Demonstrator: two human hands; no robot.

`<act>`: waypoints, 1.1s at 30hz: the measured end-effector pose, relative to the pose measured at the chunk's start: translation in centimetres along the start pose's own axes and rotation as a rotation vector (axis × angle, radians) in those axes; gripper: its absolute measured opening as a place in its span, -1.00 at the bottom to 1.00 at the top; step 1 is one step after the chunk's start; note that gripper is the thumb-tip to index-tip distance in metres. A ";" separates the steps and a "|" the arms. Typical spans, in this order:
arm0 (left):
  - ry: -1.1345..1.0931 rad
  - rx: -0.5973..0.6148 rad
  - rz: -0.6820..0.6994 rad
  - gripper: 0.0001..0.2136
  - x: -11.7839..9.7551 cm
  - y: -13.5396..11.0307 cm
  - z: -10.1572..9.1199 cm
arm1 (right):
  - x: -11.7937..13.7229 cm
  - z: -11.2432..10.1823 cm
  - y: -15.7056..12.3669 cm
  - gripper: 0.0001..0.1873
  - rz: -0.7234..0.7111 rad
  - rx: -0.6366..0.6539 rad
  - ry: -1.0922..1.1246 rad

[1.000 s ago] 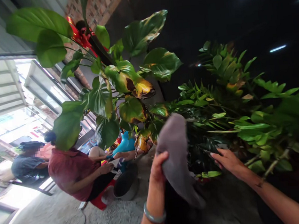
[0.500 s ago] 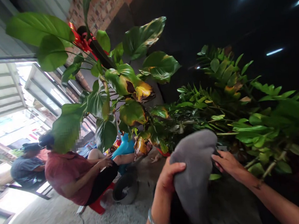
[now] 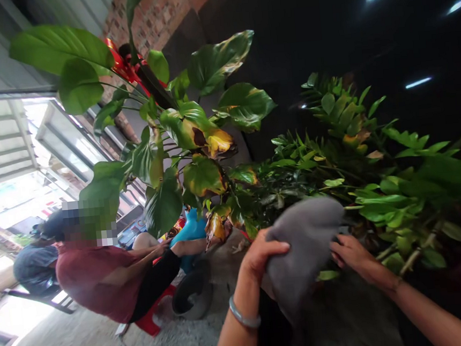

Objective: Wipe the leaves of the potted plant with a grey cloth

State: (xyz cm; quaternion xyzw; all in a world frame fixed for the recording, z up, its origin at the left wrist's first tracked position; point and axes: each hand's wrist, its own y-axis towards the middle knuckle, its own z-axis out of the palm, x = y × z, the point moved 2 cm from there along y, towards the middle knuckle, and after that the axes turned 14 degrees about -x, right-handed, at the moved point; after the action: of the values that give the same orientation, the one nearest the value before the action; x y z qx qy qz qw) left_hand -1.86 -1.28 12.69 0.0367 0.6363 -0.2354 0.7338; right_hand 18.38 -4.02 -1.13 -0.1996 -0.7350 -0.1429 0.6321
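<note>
A soft grey piece of cloth (image 3: 301,242), plush-looking and rounded at the top, is held up in front of me. My left hand (image 3: 264,253) grips its left side, the thumb lying across the front; a pale bangle circles that wrist. At the right edge of the cloth is my right hand (image 3: 350,254), its fingers curled closed. A small dark shape shows by those fingertips, too blurred to name. The lower end of the cloth fades into shadow.
A large-leaved potted plant (image 3: 198,127) with a red ribbon (image 3: 122,61) rises ahead. Dense greenery (image 3: 393,191) fills the right. At left a person in a red shirt (image 3: 98,276) sits on a red stool (image 3: 149,323) beside a dark bucket (image 3: 193,295); another person (image 3: 34,265) sits behind.
The grey cloth has tilted and its top has shifted right, its lower part folding up. My right hand moved slightly right and down. The person in red leaned left.
</note>
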 end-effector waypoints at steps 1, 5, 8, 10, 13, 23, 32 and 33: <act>-0.089 -0.058 0.045 -0.56 -1.3 0.4 -0.1 | 0.2 0.0 0.0 -0.64 0.000 0.002 0.012; -0.303 -0.278 0.107 -0.61 -3.0 2.5 0.4 | 1.3 0.2 -0.2 -0.65 0.000 -0.017 0.064; -0.116 -0.245 0.049 -0.60 0.0 2.8 0.8 | 1.7 0.2 -0.3 -0.69 0.017 -0.040 0.084; 0.080 -0.139 -0.068 -0.61 2.7 1.8 0.3 | 1.7 0.1 -0.4 -0.72 0.038 -0.052 0.088; 0.176 -0.003 -0.183 -0.63 4.2 -0.1 -1.3 | 1.9 -0.1 -0.7 -0.73 0.051 -0.063 0.097; -0.398 -0.570 -0.092 -0.91 -0.3 1.9 -2.8 | 2.3 0.3 -0.8 -0.70 0.064 -0.099 0.112; -0.292 -0.392 -0.336 -0.75 8.2 -4.6 -3.1 | 1.1 0.0 -0.4 -0.72 0.085 -0.091 0.108; -0.316 -0.442 -0.315 -0.74 6.4 -4.7 -3.4 | 1.2 0.0 -0.5 -0.72 0.076 -0.089 0.114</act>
State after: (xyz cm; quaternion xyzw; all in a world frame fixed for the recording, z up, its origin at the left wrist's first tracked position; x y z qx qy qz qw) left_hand -6.31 -6.17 7.15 -0.2599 0.5480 -0.2048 0.7682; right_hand 17.98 -4.28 0.09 -0.2467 -0.6826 -0.1626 0.6684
